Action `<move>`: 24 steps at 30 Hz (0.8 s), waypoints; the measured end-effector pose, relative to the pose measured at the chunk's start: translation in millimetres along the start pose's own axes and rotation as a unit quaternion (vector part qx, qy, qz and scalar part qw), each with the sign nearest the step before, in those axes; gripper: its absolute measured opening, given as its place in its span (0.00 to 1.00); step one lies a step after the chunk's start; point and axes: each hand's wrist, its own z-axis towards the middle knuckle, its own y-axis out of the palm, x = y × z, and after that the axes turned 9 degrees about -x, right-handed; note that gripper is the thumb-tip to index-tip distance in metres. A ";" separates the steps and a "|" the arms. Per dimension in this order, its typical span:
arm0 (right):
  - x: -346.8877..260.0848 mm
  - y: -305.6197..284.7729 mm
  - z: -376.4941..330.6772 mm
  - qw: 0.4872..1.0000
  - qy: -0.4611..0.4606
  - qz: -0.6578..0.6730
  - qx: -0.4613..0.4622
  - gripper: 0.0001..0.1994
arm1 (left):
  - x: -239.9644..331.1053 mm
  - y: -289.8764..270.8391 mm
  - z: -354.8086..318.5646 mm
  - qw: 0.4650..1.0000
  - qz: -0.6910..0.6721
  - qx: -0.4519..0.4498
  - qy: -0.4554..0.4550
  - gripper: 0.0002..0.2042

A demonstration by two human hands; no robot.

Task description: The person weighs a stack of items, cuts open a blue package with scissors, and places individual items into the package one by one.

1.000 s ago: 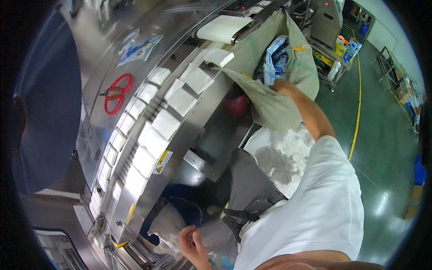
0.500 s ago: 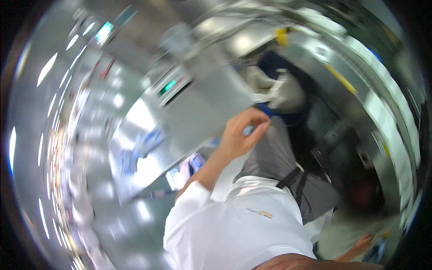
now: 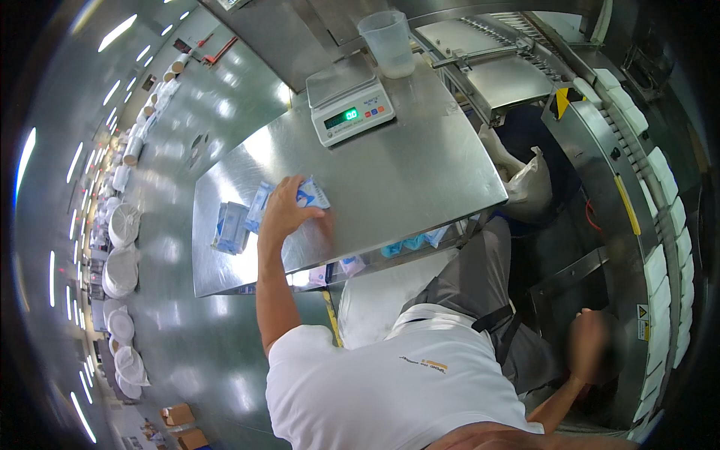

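One steel table [image 3: 420, 180] is bearing a scale [image 3: 349, 112] w/ beaker [image 3: 388, 43] behind; your left hand [image 3: 287, 212] is gripping a blue-white packet [image 3: 309, 193] nr front-left edge; right hand [image 3: 592, 341] blurred, grip can't tell.

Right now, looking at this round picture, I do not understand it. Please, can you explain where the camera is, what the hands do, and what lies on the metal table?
The camera sits on a person's head and looks down through a fisheye lens, so straight edges bend. The left hand rests on a blue and white packet on the steel table. Another small blue pack lies beside it. Farther back stand a digital scale and a clear plastic jug. The right hand hangs low by a conveyor carrying white blocks; it is blurred, so I cannot tell whether it holds anything.
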 end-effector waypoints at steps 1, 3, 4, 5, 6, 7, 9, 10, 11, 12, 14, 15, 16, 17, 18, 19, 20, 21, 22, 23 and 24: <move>-5.8 6.4 5.3 1.000 -0.015 -0.003 -0.003 0.12 | 8.7 7.3 4.4 0.999 0.002 0.025 0.048 0.39; -39.7 6.3 19.7 0.998 -0.045 -0.007 -0.050 0.11 | 35.1 28.5 16.4 0.987 0.007 0.076 0.143 0.37; -69.9 4.7 25.4 0.994 -0.032 0.047 -0.092 0.12 | 61.9 40.8 20.4 0.977 0.004 0.087 0.194 0.36; -76.9 15.5 32.1 0.987 -0.046 0.103 -0.111 0.13 | 97.9 47.5 22.1 0.963 -0.001 0.095 0.251 0.35; -99.0 20.4 43.2 0.975 -0.035 0.156 -0.157 0.15 | 131.2 54.3 17.0 0.954 -0.027 0.082 0.288 0.35; -121.2 33.8 50.0 0.948 -0.026 0.271 -0.166 0.19 | 160.6 62.2 14.8 0.940 -0.056 0.066 0.330 0.35; -153.6 54.2 68.0 0.908 -0.080 0.350 -0.214 0.30 | 209.8 85.0 19.3 0.897 -0.075 0.033 0.435 0.36; -169.1 57.8 77.5 0.877 -0.124 0.404 -0.231 0.34 | 233.8 91.6 24.5 0.864 -0.083 0.013 0.497 0.37; -183.3 62.6 84.8 0.852 -0.151 0.446 -0.231 0.32 | 256.0 94.1 25.2 0.850 -0.091 0.008 0.519 0.37; -193.1 66.3 88.1 0.825 -0.157 0.507 -0.194 0.24 | 280.1 96.7 23.2 0.832 -0.101 0.003 0.546 0.38; -200.3 58.6 90.9 0.894 -0.092 0.429 -0.091 0.14 | 312.3 104.0 20.7 0.814 -0.105 0.009 0.572 0.39; -191.0 61.9 90.0 0.914 -0.128 0.385 -0.032 0.14 | 321.4 106.9 16.4 0.813 -0.093 0.024 0.575 0.39; -192.7 57.2 85.2 0.899 -0.080 0.427 -0.056 0.15 | 324.0 110.0 13.6 0.813 -0.080 0.038 0.575 0.40; -187.5 50.7 83.8 0.915 -0.085 0.394 -0.026 0.16 | 332.5 111.6 16.2 0.800 -0.090 0.037 0.593 0.39; -181.0 38.9 81.0 0.922 -0.103 0.372 0.001 0.17 | 336.8 113.0 15.0 0.792 -0.096 0.035 0.602 0.39; -178.5 23.7 76.4 0.927 -0.130 0.351 0.013 0.17 | 337.1 108.6 12.6 0.797 -0.127 0.081 0.585 0.34; -173.2 4.9 67.6 0.925 -0.110 0.362 0.012 0.18 | 336.2 108.9 11.2 0.803 -0.162 0.122 0.561 0.32; -168.3 -18.5 64.8 0.923 -0.098 0.372 0.007 0.18 | 336.0 122.3 17.0 0.783 -0.357 0.081 0.504 0.32; -162.2 -35.7 60.6 0.920 -0.088 0.381 0.001 0.19 | 337.2 144.0 24.4 0.734 -0.533 0.027 0.419 0.33; -155.8 -40.3 56.4 0.939 -0.113 0.322 0.047 0.19 | 341.3 163.0 28.7 0.663 -0.680 -0.032 0.312 0.36; -155.0 -42.6 37.5 0.950 -0.141 0.261 0.093 0.19 | 344.9 169.8 13.0 0.586 -0.736 -0.161 0.297 0.37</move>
